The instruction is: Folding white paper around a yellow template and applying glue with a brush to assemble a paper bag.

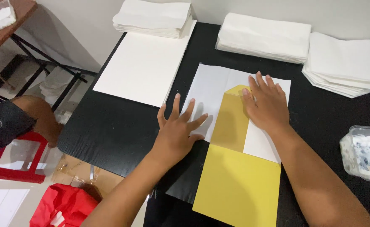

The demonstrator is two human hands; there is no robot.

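Now we press both hands flat on a paper job at the middle of the black table (122, 130). Our left hand (177, 130) lies palm down with the fingers spread wide apart, resting on the left side of a white sheet (210, 90), its heel near that sheet's lower edge; it grips nothing. Our right hand (267, 105) also lies flat, fingers stretched out and close together, pressing on the folded white flap (258, 143) where it meets the yellow paper (237, 185). That yellow paper runs from under the fingertips of the right hand down between our forearms to the near edge of the table, its lower part broad and square, its upper part a narrower strip. Beyond our left hand lies a large white board (145, 67), with a stack of white sheets (153, 17) sitting on its far end. Two more white stacks (264, 37) (344, 63) sit at the far right. A clear plastic tub (363, 153) stands at the right edge. Left of the table, a red stool (14, 166) and a red bag (65, 206) sit on the floor.
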